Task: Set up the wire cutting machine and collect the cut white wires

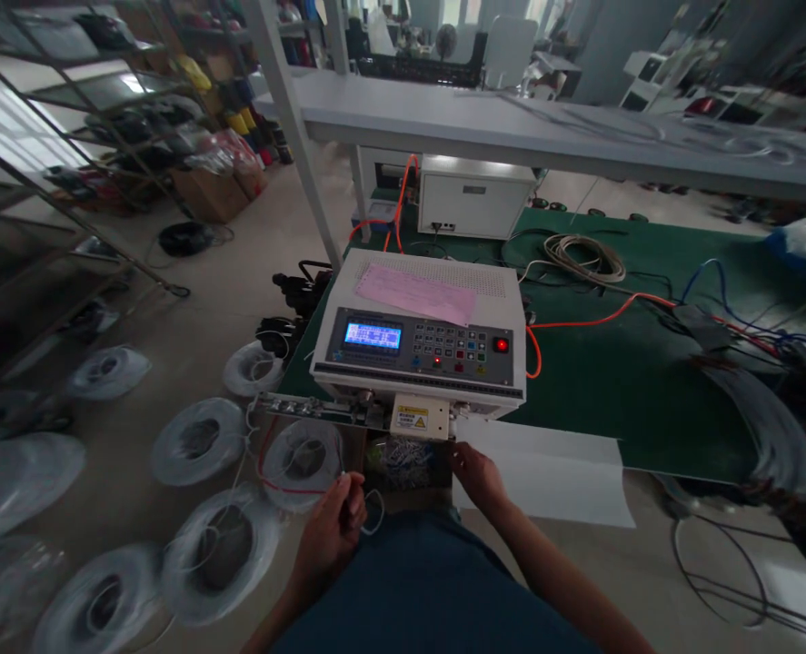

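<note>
My left hand [334,527] is closed around a thin white wire [373,509] that loops out to its right, low in the middle of the view. My right hand [479,474] reaches forward under the outlet of a white wire-cutting machine [422,331]; its fingers curl at the edge of a white sheet [545,468] and what they hold is hidden. The machine has a lit blue screen [373,336], a keypad and a red button [502,344]. A pink paper [416,292] lies on its top. Cut wire pieces [399,451] are heaped below the outlet.
Several spools of white wire [198,440] lie on the floor at left. The machine stands on a green mat [621,363] with an orange cable [580,322], coiled cables and a white box [474,195]. Metal shelving [68,136] stands far left, a grey bench [512,123] behind.
</note>
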Motion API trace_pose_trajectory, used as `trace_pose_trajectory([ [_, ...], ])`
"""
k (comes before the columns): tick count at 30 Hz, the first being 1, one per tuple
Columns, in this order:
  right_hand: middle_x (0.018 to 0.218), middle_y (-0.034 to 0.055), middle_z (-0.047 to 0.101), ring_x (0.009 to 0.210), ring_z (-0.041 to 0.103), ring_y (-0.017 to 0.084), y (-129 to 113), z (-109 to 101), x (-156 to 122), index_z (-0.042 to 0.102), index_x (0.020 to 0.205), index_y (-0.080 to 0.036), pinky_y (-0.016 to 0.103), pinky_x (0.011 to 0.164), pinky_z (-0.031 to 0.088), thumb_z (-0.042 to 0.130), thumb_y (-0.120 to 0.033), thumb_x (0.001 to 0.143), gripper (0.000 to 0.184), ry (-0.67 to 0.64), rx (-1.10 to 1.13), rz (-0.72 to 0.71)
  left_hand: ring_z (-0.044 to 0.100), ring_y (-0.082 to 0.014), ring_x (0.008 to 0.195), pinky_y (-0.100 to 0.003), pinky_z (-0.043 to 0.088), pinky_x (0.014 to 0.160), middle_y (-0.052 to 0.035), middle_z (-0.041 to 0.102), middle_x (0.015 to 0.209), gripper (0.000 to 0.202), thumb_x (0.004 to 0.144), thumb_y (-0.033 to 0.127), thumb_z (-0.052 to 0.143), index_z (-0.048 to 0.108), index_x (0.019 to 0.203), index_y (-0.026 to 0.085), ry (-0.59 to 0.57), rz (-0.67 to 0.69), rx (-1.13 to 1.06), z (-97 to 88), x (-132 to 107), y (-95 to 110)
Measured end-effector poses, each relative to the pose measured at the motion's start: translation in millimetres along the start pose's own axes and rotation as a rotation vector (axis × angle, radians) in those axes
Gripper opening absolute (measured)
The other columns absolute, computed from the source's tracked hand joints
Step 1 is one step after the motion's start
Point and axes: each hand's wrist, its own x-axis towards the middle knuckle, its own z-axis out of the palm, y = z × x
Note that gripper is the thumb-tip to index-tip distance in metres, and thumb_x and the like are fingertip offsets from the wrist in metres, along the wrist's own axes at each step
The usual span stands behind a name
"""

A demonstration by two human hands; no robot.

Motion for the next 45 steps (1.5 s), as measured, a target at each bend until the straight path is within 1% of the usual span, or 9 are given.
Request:
trace_pose_trajectory([
  [3, 0.081, 0.0034, 0.066, 0.071, 0.061, 0.015, 29, -18, 7, 0.058, 0.091, -0.019, 0.024, 0.060, 0.044, 0.042, -0.019, 0.085, 0.018, 0.059, 0.005, -0.010, 0.034, -0.0051, 0.045, -0.015, 0.028, 0.040, 0.0056, 0.040, 0.048, 0.044, 0.051, 0.045, 0.080, 0.062, 0.074, 0.013, 0.040, 0.030, -0.081, 15.5, -6, -12],
  [7, 0.097, 0.0096, 0.063, 0.089, 0.057, 0.021, 54, -30, 18, 0.058, 0.100, -0.015, 0.032, 0.074, 0.045, 0.043, -0.019, 0.083, 0.022, 0.099, -0.008, -0.097, 0.034, -0.0053, 0.046, -0.016, 0.032, 0.043, 0.0048, 0.042, 0.050, 0.038, 0.058, 0.041, 0.078, 0.063, 0.076, 0.012, 0.070, 0.080, -0.162, 30.3, -8, -31],
  [11, 0.103, 0.0098, 0.062, 0.092, 0.055, 0.023, 54, -27, 28, 0.057, 0.103, -0.015, 0.034, 0.076, 0.044, 0.045, -0.019, 0.083, 0.023, 0.099, -0.016, -0.225, 0.035, -0.0062, 0.047, -0.018, 0.034, 0.046, 0.0043, 0.043, 0.052, 0.031, 0.068, 0.042, 0.070, 0.061, 0.077, 0.014, 0.075, 0.173, -0.254, 41.6, -8, -53],
  [17, 0.101, 0.0096, 0.063, 0.092, 0.055, 0.022, 55, -27, 37, 0.057, 0.103, -0.015, 0.034, 0.078, 0.044, 0.046, -0.021, 0.084, 0.022, 0.096, -0.005, -0.368, 0.031, -0.0054, 0.044, -0.017, 0.031, 0.043, 0.0055, 0.040, 0.051, 0.033, 0.069, 0.045, 0.070, 0.060, 0.080, 0.016, 0.104, 0.253, -0.328, 53.3, -15, -74],
  [23, 0.099, 0.0107, 0.062, 0.091, 0.056, 0.023, 56, -28, 39, 0.056, 0.104, -0.014, 0.035, 0.076, 0.045, 0.046, -0.023, 0.085, 0.023, 0.113, 0.008, -0.398, 0.026, -0.0039, 0.041, -0.017, 0.027, 0.039, 0.0075, 0.035, 0.047, 0.036, 0.064, 0.042, 0.074, 0.060, 0.078, 0.013, 0.182, 0.250, -0.335, 55.7, -24, -72],
  [27, 0.099, 0.0102, 0.063, 0.091, 0.057, 0.023, 53, -26, 39, 0.055, 0.104, -0.014, 0.035, 0.076, 0.046, 0.045, -0.023, 0.085, 0.023, 0.126, 0.013, -0.383, 0.028, -0.0039, 0.042, -0.016, 0.028, 0.040, 0.0071, 0.037, 0.048, 0.037, 0.060, 0.040, 0.077, 0.061, 0.079, 0.012, 0.179, 0.234, -0.327, 54.6, -26, -68],
  [34, 0.099, 0.0100, 0.063, 0.090, 0.057, 0.023, 54, -28, 39, 0.055, 0.104, -0.014, 0.035, 0.075, 0.046, 0.046, -0.022, 0.085, 0.023, 0.157, -0.004, -0.367, 0.030, -0.0045, 0.044, -0.016, 0.030, 0.042, 0.0061, 0.038, 0.050, 0.032, 0.066, 0.038, 0.073, 0.060, 0.079, 0.012, 0.156, 0.226, -0.333, 52.9, -23, -65],
  [41, 0.101, 0.0094, 0.063, 0.093, 0.056, 0.022, 49, -26, 43, 0.056, 0.105, -0.015, 0.034, 0.077, 0.045, 0.045, -0.024, 0.086, 0.024, 0.168, -0.032, -0.413, 0.031, -0.0046, 0.045, -0.017, 0.031, 0.042, 0.0058, 0.040, 0.051, 0.031, 0.065, 0.037, 0.074, 0.061, 0.078, 0.013, 0.148, 0.230, -0.343, 53.6, -22, -67],
  [45, 0.100, 0.0117, 0.063, 0.091, 0.056, 0.023, 49, -25, 43, 0.057, 0.103, -0.013, 0.035, 0.076, 0.045, 0.042, -0.025, 0.087, 0.025, 0.196, -0.019, -0.445, 0.032, -0.0042, 0.044, -0.016, 0.029, 0.042, 0.0058, 0.040, 0.050, 0.031, 0.066, 0.037, 0.073, 0.060, 0.078, 0.012, 0.149, 0.223, -0.366, 54.6, -23, -71],
])
